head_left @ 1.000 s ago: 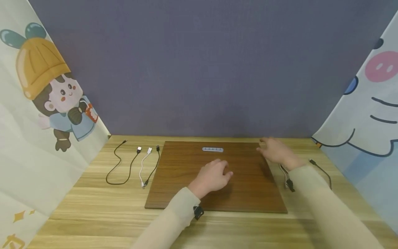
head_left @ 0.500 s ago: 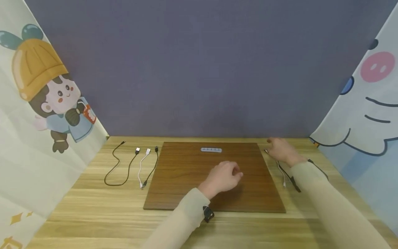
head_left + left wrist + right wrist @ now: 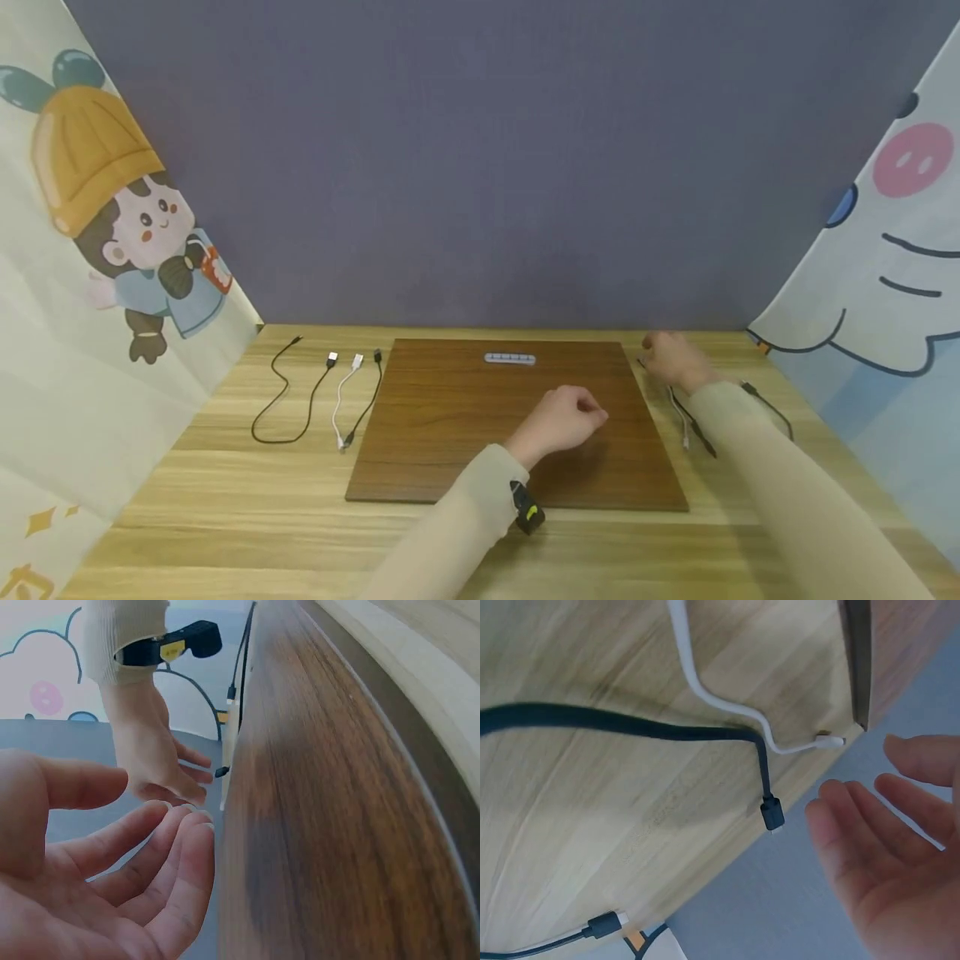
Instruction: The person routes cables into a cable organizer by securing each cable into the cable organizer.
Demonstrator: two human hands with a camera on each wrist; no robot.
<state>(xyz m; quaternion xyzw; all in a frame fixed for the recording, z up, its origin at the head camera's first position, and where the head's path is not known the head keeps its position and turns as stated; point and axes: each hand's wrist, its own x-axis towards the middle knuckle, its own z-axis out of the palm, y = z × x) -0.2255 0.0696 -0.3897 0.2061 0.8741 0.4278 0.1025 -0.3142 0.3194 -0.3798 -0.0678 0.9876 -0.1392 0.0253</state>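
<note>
My left hand [image 3: 562,421] hovers over the dark wooden board [image 3: 442,433]. In the left wrist view its loosely bent fingers [image 3: 187,874] stand apart from the thumb, with nothing between them. Past the board's right edge, my right hand [image 3: 675,362] is above the far ends of a white cable [image 3: 727,705] and a black cable [image 3: 645,729]. Its fingers [image 3: 840,840] and thumb are spread apart, beside the black cable's plug and the white one's tip, holding neither. A pale slotted cable clip strip [image 3: 510,359] lies near the board's far edge.
Left of the board lie a long black USB cable [image 3: 279,442], a short white cable [image 3: 337,408] and a short black cable [image 3: 367,410]. Another black cable [image 3: 772,406] is at the far right. A dark grey panel [image 3: 480,167] stands behind the table.
My left hand has moved to the right over the board. The right hand has shifted right, from the board's far right corner to above the cables there, then stayed nearly still.
</note>
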